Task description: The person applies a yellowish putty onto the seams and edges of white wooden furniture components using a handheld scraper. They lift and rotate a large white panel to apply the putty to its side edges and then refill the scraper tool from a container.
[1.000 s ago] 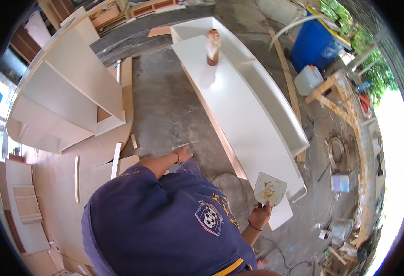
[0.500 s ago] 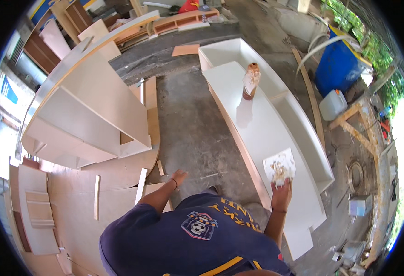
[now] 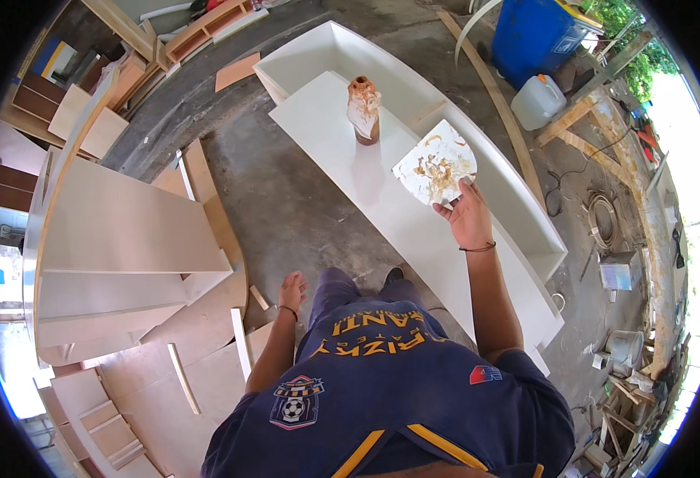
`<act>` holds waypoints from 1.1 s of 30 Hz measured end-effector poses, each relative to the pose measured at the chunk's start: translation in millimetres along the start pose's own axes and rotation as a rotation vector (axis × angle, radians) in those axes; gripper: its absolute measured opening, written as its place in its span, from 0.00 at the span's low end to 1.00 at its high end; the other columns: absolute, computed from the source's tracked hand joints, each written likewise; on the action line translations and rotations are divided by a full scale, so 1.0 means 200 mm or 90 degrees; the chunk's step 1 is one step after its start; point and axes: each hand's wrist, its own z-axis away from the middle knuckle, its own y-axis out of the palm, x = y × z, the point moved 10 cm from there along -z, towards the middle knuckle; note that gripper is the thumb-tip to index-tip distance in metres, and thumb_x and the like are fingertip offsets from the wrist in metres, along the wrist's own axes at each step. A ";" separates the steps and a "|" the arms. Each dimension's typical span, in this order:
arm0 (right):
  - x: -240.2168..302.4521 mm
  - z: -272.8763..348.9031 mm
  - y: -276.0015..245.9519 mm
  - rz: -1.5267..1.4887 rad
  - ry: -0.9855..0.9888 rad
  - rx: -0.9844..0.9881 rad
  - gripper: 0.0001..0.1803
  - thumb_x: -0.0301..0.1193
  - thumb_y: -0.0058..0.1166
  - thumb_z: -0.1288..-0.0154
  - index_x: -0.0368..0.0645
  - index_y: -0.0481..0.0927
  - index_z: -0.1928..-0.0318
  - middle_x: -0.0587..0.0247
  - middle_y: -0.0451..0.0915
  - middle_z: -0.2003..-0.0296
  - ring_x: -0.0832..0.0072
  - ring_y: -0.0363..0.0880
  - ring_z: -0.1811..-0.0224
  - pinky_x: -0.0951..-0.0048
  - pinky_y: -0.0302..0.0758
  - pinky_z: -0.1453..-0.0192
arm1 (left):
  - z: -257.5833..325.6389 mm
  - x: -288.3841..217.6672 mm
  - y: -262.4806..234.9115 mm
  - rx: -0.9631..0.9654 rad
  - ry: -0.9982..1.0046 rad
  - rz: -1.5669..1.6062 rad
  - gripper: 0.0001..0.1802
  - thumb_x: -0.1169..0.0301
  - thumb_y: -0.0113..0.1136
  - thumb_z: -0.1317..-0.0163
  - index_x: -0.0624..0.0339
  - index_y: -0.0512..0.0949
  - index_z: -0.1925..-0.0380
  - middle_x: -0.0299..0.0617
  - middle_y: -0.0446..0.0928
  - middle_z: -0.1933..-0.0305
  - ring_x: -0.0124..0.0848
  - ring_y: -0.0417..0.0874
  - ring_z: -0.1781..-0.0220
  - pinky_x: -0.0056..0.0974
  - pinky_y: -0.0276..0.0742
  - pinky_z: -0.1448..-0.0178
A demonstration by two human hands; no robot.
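Note:
My right hand point(image 3: 468, 213) grips the lower right edge of a small white sheet point(image 3: 455, 151) smeared with brown paste, thumb on top. It holds the sheet above a long white panel point(image 3: 398, 203). On that panel, farther off, a brown-stained bottle point(image 3: 363, 119) with a torn white wrapping stands upright. My left hand point(image 3: 292, 291) hangs low at my left side over the floor, fingers loosely apart and nothing in them.
Under the panel lies a long white cabinet frame point(image 3: 517, 211) with raised sides. To the left stands a pale cabinet point(image 3: 127, 231) on a wooden board. White strips point(image 3: 182, 378) lie nearby. A blue drum point(image 3: 537, 40) and a white jerrycan point(image 3: 539, 102) stand far right.
My right hand has brought the smeared sheet farther forward along the panel, closer to the bottle. My view has turned to the right. The left hand stays low and holds nothing.

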 end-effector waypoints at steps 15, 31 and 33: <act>0.07 -0.82 0.84 0.912 -0.684 0.069 0.21 0.19 0.53 0.43 0.46 0.80 0.48 0.57 0.75 0.43 0.54 0.66 0.35 0.58 0.67 0.34 | -0.74 -0.70 0.39 0.167 -0.071 -0.142 0.27 0.52 0.55 0.36 0.52 0.69 0.42 0.38 0.75 0.45 0.31 0.77 0.47 0.40 0.67 0.49; 0.04 -1.01 0.85 0.992 -0.622 -0.041 0.23 0.19 0.55 0.46 0.49 0.80 0.48 0.60 0.76 0.44 0.57 0.67 0.36 0.56 0.66 0.35 | -1.13 -0.80 0.82 0.259 -0.173 -0.168 0.39 0.54 0.64 0.41 0.56 0.61 0.34 0.38 0.74 0.44 0.33 0.77 0.49 0.46 0.69 0.45; 0.21 -0.98 0.87 0.871 -0.695 -0.110 0.14 0.26 0.53 0.38 0.44 0.79 0.51 0.57 0.81 0.55 0.65 0.78 0.49 0.65 0.73 0.46 | -1.16 -0.79 0.85 0.251 -0.178 -0.180 0.39 0.55 0.64 0.41 0.56 0.60 0.34 0.39 0.74 0.43 0.33 0.77 0.48 0.46 0.70 0.46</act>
